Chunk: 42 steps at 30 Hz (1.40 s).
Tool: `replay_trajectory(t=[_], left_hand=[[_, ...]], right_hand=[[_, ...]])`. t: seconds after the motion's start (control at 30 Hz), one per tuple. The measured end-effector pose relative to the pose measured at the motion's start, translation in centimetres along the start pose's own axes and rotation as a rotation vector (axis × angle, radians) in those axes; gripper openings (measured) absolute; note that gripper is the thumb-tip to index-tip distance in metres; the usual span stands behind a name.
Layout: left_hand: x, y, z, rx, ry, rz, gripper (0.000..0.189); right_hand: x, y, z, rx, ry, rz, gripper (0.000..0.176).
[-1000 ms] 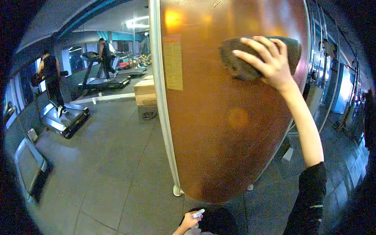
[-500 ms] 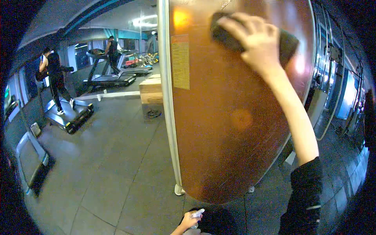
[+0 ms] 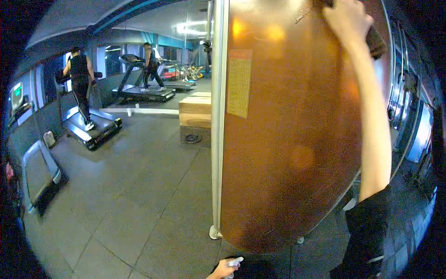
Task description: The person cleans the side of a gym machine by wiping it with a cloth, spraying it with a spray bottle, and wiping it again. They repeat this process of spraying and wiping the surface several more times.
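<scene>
A tall, glossy brown panel (image 3: 288, 135) with a metal edge fills the middle of the view. High on its right side my right hand (image 3: 348, 22) presses a dark cloth (image 3: 377, 43) against the surface, with the arm stretched up. Most of the cloth is hidden behind my hand and cut by the top edge. Low at the bottom edge, my left hand (image 3: 222, 270) is closed round a spray bottle with a white trigger head (image 3: 235, 262); the bottle's body is mostly out of sight. A yellow printed chart (image 3: 239, 84) is stuck on the panel's left part.
A person (image 3: 81, 79) walks on a treadmill (image 3: 90, 128) at the left, reflected in a wall mirror. A wooden box (image 3: 195, 111) stands behind the panel's left edge. A grey frame (image 3: 39, 174) is on the dark tiled floor (image 3: 139, 195); metal gym equipment (image 3: 404, 97) lines the right.
My right hand and the cloth have moved up and to the right across the panel. The view has turned slightly left. My left hand still holds the spray bottle low down.
</scene>
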State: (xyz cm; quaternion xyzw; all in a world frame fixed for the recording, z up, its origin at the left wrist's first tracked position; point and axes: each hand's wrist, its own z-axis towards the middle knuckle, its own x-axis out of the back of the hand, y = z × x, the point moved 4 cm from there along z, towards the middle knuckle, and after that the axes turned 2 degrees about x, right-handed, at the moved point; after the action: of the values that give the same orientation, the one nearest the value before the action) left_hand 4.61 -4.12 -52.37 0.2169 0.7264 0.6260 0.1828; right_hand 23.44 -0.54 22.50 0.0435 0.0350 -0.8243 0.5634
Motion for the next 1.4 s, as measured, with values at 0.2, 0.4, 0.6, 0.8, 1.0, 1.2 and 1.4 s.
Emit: replay_trajectory(t=[0.2, 0.4, 0.6, 0.8, 1.0, 1.2, 1.4], left_hand=[[-1.8, 0.7, 0.6, 0.012, -0.03, 0.082, 0.025], [-1.6, 1.1, 0.2, -0.031, -0.01, 0.271, 0.027], [-0.1, 0.7, 0.2, -0.106, -0.024, 0.08, 0.035], [-0.6, 0.2, 0.0, 0.088, 0.043, -0.041, 0.024], [-0.8, 1.5, -0.1, -0.043, 0.015, 0.222, 0.026], [0.1, 0.1, 0.6, -0.108, -0.015, 0.306, 0.036], [-1.1, 2.5, 0.1, -0.012, -0.01, 0.182, 0.027]], right_hand=[[-6.7, -10.6, -9.8, 0.817, 0.192, 0.008, 0.042], [-6.5, -7.8, -4.7, 0.888, 0.35, -0.159, 0.042], [-2.1, -5.7, 0.2, 0.259, 0.05, -0.106, 0.046], [-6.6, -12.7, -7.0, 0.809, 0.044, -0.092, 0.026], [-3.7, -8.9, -2.1, 0.565, 0.131, -0.184, 0.033], [-4.0, -8.0, 0.2, 0.241, 0.119, -0.331, 0.039], [-7.6, -13.9, -5.6, 0.72, 0.062, 0.079, 0.028]])
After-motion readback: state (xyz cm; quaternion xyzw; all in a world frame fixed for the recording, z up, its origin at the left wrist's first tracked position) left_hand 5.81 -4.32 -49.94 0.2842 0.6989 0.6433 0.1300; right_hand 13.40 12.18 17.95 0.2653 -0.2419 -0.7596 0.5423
